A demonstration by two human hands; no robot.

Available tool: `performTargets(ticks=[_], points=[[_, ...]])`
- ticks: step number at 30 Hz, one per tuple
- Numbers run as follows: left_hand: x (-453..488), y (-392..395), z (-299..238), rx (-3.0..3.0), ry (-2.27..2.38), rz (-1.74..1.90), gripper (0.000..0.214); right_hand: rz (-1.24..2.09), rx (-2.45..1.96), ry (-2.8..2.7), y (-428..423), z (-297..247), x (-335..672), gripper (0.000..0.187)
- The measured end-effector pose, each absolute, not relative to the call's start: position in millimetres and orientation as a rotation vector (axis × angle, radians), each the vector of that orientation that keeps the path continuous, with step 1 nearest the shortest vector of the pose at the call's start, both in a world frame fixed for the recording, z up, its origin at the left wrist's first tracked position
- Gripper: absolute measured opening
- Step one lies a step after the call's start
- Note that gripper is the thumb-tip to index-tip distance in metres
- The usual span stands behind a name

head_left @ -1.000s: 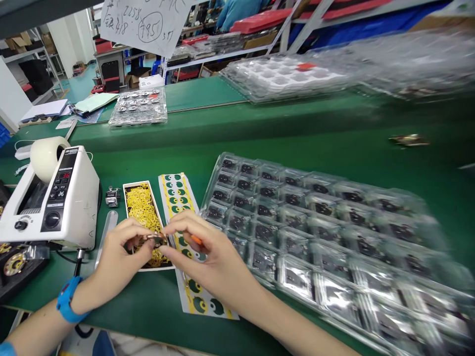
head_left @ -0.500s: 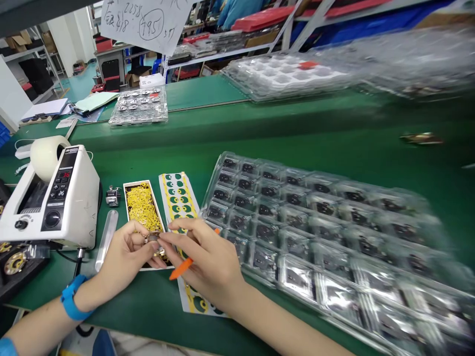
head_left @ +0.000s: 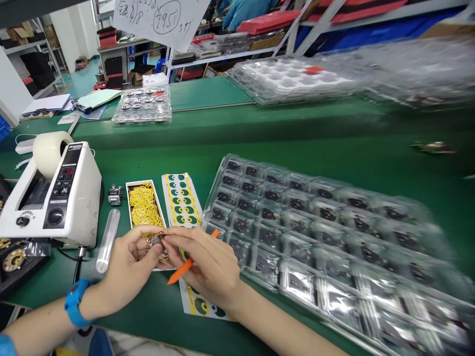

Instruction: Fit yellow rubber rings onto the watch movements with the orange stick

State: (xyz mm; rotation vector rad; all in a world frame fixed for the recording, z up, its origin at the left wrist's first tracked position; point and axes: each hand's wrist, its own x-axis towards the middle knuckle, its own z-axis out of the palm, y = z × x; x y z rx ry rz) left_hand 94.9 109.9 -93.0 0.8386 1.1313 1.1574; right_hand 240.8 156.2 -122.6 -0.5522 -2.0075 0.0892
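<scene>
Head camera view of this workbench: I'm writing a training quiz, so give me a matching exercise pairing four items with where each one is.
Items:
1. Orange plastic pick
2. Tangle of yellow pieces
3. Sticker sheet with green circles
4. Tally counter

Places:
A. Inside the white-rimmed box
B. On the green mat, left of that box
C. Held in the right hand
D. Flat on the mat, running under the right hand

Pairs: 1-C, 2-A, 3-D, 4-B.

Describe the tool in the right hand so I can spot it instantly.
On the green workbench, find the big clear tray of black parts. At its left edge, the right hand holds a slim orange stick, the only orange thing nearby.
</scene>
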Motion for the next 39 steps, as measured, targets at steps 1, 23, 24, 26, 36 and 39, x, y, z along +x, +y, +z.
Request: performTargets(ticks=[1,23,24,26,36,39], points=[[95,110,-93,0.838,1.135,1.153,0.042,0.092,-0.557,-2.002,156,-123,241,0.016],[94,103,-100,1.059,1.247,1.130,0.025,-0.189,-0.396,-2.150,161,-116,251,0.014],[94,103,-100,1.060,1.259,1.123,0.026,-0.190,-0.395,-2.156,161,-116,251,0.014],[93,102,-100,1.081,1.298,1.111,0.026,-0.201,-0.400,-2.163,160,-116,251,0.015],[92,100,-104,1.164,1.363,1.104,0.025,-0.082,-0.579,-2.040,150,-121,240,0.009],[93,101,-104,1.143,1.322,1.094,0.025,-0.163,-0.565,-2.060,150,-121,239,0.008]])
